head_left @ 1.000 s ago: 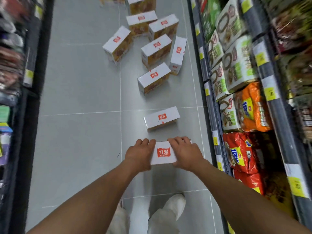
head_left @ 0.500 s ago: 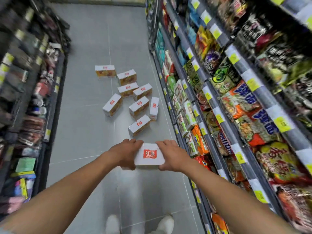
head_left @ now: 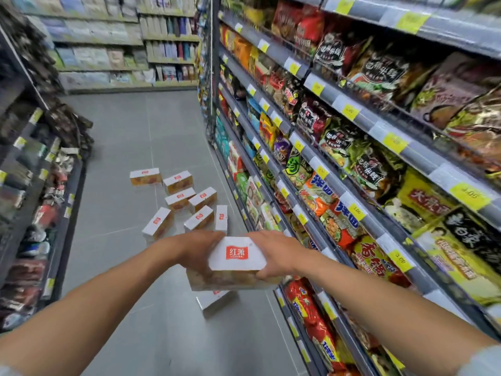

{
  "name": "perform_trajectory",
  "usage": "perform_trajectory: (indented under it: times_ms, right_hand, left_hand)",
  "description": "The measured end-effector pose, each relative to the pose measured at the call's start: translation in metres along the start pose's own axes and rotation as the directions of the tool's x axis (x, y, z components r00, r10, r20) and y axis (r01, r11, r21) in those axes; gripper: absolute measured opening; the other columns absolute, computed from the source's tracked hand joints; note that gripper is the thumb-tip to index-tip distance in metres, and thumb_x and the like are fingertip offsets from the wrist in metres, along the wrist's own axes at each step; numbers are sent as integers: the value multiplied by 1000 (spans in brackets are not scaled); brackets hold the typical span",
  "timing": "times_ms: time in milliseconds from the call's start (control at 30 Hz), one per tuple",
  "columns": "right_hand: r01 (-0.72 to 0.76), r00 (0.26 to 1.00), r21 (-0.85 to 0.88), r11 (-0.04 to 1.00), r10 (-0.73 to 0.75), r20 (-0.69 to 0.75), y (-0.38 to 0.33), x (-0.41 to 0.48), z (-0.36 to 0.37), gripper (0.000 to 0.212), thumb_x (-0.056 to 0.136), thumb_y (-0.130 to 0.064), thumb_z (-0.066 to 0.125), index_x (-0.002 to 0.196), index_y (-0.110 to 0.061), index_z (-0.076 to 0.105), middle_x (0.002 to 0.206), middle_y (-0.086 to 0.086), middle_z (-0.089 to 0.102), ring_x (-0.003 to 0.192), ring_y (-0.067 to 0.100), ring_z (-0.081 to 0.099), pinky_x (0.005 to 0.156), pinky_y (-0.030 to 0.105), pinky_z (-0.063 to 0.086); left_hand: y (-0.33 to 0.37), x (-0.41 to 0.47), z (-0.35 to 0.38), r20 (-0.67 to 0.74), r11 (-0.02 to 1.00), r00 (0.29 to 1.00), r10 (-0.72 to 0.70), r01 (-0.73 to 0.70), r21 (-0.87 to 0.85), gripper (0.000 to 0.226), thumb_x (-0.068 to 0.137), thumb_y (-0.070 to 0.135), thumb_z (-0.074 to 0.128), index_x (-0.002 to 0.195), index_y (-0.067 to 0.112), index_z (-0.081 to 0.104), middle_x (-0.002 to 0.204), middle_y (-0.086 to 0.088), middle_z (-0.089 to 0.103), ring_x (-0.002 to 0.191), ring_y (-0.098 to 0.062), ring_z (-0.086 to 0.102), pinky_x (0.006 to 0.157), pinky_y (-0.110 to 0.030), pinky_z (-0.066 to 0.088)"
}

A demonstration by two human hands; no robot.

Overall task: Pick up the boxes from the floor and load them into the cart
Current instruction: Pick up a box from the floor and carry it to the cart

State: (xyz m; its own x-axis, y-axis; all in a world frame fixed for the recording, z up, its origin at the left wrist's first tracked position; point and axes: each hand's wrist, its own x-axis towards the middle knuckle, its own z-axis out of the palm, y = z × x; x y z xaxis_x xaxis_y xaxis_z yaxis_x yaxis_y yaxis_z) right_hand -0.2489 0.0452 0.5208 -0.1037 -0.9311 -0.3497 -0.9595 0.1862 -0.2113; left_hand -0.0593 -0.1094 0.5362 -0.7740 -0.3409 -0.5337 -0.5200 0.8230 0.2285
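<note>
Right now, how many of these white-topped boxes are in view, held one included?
9. One box gripped between left hand and right hand; one on the floor beneath it, partly covered; seven scattered up the aisle. Another may hide behind the hands.

The single view comes from a wide-angle camera worn on the person's head. It faces forward and downward along a shop aisle, from well above the grey floor (head_left: 122,253). Both forearms cross the bottom edge. The left hand (head_left: 198,251) and right hand (head_left: 273,253) sit near frame centre, close to the lens, gripping a box (head_left: 237,253). The boxes on the floor (head_left: 189,204) lie farther ahead. The right shelving (head_left: 352,164) runs close alongside, and the left shelving (head_left: 32,185) stands farther off. The end shelving (head_left: 122,50) closes the aisle at the top of the frame.
</note>
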Motion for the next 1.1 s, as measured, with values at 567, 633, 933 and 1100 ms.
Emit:
perform_trajectory:
  times_ms: [567, 633, 933, 1100]
  right_hand:
    - [-547, 773, 340, 765, 618, -146, 19, -157, 52, 91, 63, -62, 75, 142, -34, 41, 130, -1, 58, 120, 26, 54, 88, 38, 50]
    - [-600, 698, 399, 694, 697, -162, 15, -196, 68, 88, 64, -61, 78, 140, -39, 41, 131, -4, 59, 120, 24, 54, 93, 40, 50]
    - [-807, 327, 511, 297, 944, -31, -22, -401, 148, 89, 65, -57, 79, 141, -31, 40, 128, 2, 60, 116, 27, 55, 96, 44, 51]
    - [-830, 68, 557, 24, 996, 57, -81, -528, 201, 96, 67, -56, 78, 151, -32, 35, 137, 2, 58, 122, 27, 56, 97, 49, 53]
  left_hand:
    - [142, 67, -43, 291, 704, 773, 563, -634, 322, 98, 74, 40, 86, 152, 31, 27, 151, 3, 44, 135, -19, 44, 112, -37, 39]
    - [184, 65, -33, 348, 621, 703, 620, -711, 329, 95, 75, 37, 86, 151, 33, 30, 147, 7, 46, 132, -17, 46, 108, -32, 41]
    - [394, 16, 63, 562, 187, 384, 732, -907, 376, 85, 76, 32, 83, 144, 31, 32, 127, 0, 42, 118, -21, 43, 98, -35, 43]
    - [511, -52, 145, 680, -77, 163, 715, -948, 309, 94, 71, 46, 83, 148, 31, 31, 135, 1, 40, 129, -24, 42, 104, -33, 39]
